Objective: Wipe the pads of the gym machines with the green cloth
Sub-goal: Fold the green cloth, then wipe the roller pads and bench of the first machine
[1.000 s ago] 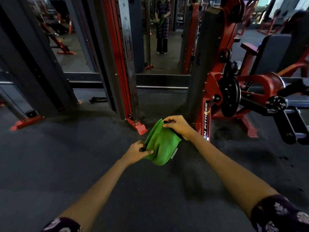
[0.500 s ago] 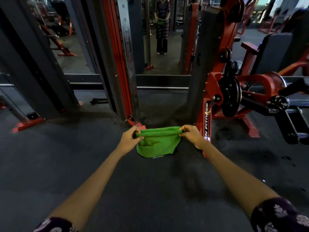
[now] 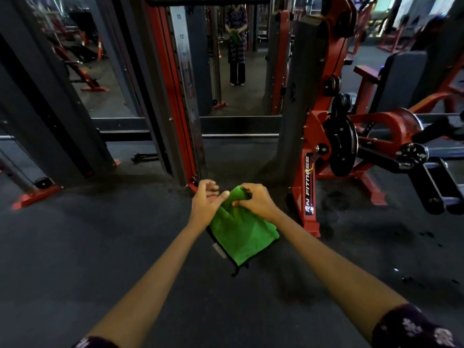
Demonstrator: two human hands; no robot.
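Observation:
The green cloth [image 3: 242,234] hangs folded in front of me above the dark floor. My right hand [image 3: 257,203] pinches its bunched top edge. My left hand [image 3: 204,205] is right beside it, thumb stretched out against the cloth's top. Its fingers are loosely curled with no cloth visible inside them. A red plate-loaded machine [image 3: 307,182] stands just right of my hands. Its dark grey back pad [image 3: 401,79] is farther off at the upper right.
A red and grey cable tower [image 3: 180,96] rises straight ahead, with a mirror [image 3: 236,71] behind it reflecting a standing person holding the cloth. Black weight plates [image 3: 342,146] and a lever arm [image 3: 431,187] jut out on the right. Rubber floor [image 3: 100,247] spreads left and below.
The cloth was stretched wide between both hands. My hands have come together, the top edge is now bunched in my right hand, and the cloth hangs folded lower.

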